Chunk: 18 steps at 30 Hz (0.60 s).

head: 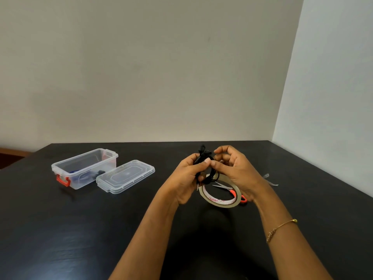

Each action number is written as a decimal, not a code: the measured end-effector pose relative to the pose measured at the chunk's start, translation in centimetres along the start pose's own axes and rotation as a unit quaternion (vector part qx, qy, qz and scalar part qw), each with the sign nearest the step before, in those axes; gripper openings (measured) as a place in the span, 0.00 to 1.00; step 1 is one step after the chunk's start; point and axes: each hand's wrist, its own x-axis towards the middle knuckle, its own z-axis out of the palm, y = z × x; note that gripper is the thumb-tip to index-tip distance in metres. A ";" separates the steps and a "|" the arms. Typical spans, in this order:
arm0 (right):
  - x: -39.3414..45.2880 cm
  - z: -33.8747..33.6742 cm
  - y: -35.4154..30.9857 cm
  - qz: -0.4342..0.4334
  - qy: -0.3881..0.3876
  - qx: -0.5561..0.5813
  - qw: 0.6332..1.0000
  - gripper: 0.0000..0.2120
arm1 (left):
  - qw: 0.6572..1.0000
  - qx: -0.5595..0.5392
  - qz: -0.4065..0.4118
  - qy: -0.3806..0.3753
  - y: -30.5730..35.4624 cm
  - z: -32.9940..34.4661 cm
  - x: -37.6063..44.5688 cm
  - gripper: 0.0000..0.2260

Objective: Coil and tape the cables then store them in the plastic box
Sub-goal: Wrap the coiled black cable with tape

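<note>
Black coiled cable (203, 158) pinched between both hands

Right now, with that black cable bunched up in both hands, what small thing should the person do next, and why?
Probably reach for the tape. Both the left hand and the right hand grip the coiled cable, and no tape shows on it. The roll lies on the table just beneath, beside the scissors; the box stands open.

Your right hand (236, 174) hides part of the scissors (232, 190). The plastic box (84, 168) holds dark and blue items too blurred to identify. Both forearms run off the bottom edge.
</note>
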 end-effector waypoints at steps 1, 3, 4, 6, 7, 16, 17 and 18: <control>0.0 0.0 0.0 -0.002 0.006 -0.005 1.000 0.09 | 1.000 -0.001 0.006 0.000 0.0 0.0 0.0 0.05; 0.0 -0.1 0.1 -0.003 0.013 -0.015 1.000 0.08 | 1.000 -0.008 0.012 -0.004 0.1 0.0 -0.1 0.06; 0.0 -0.1 0.1 0.000 0.014 -0.018 1.000 0.08 | 1.000 -0.012 0.010 -0.002 0.1 0.1 -0.2 0.06; 0.0 0.0 0.1 0.010 0.011 -0.006 1.000 0.07 | 1.000 -0.023 0.005 0.005 0.1 0.2 -0.1 0.06; -0.1 0.0 0.1 0.015 0.008 0.009 1.000 0.06 | 1.000 -0.029 0.002 0.006 0.1 0.2 -0.1 0.06; -0.3 -0.3 -0.3 0.056 -0.060 0.024 0.996 0.10 | 0.998 -0.051 -0.015 0.040 0.2 -0.2 0.1 0.05; -0.3 -0.3 -0.4 0.053 -0.066 0.004 0.996 0.11 | 0.997 -0.052 -0.016 0.046 0.3 -0.3 0.1 0.05; -0.3 -0.3 -0.3 0.045 -0.072 -0.012 0.996 0.11 | 0.997 -0.056 -0.016 0.052 0.3 -0.3 0.1 0.05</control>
